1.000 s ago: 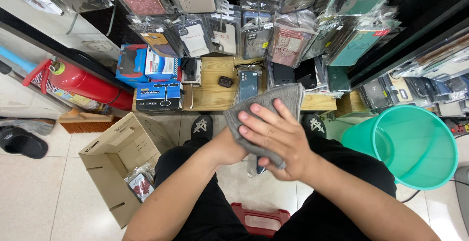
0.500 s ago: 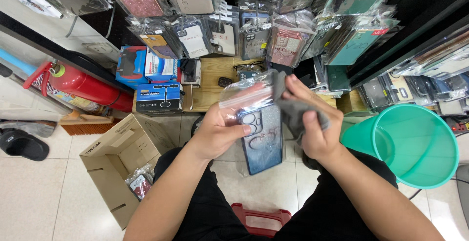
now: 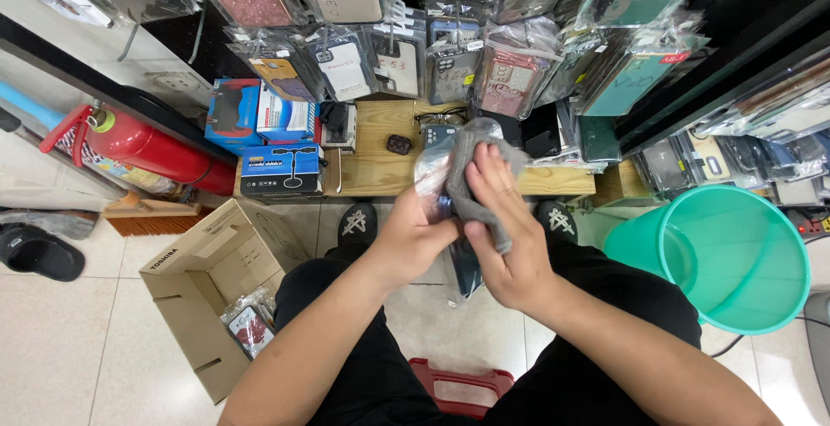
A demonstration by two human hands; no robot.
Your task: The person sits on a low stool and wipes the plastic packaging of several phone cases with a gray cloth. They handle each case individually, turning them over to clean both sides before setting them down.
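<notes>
Your left hand (image 3: 413, 238) was closed around a phone case in a clear plastic bag (image 3: 435, 169), with the fingers wrapped on its left edge. Your right hand (image 3: 506, 240) was pressed on a grey cloth (image 3: 474, 186), fingers spread flat and together over it, so the cloth lay between your palm and the packed case. The case stood nearly upright in the middle of the view, just above your knees, and its lower dark end (image 3: 465, 268) stuck out under your hands.

At 12 o'clock from the hands there was a wooden shelf (image 3: 380, 171) with a small dark thing on it, and many hanging packed cases above. At 3 o'clock stood a green bucket (image 3: 735, 257). At 8 o'clock was an open cardboard box (image 3: 207, 283), and at 10 o'clock a red fire extinguisher (image 3: 143, 145) lay near blue boxes (image 3: 281, 167).
</notes>
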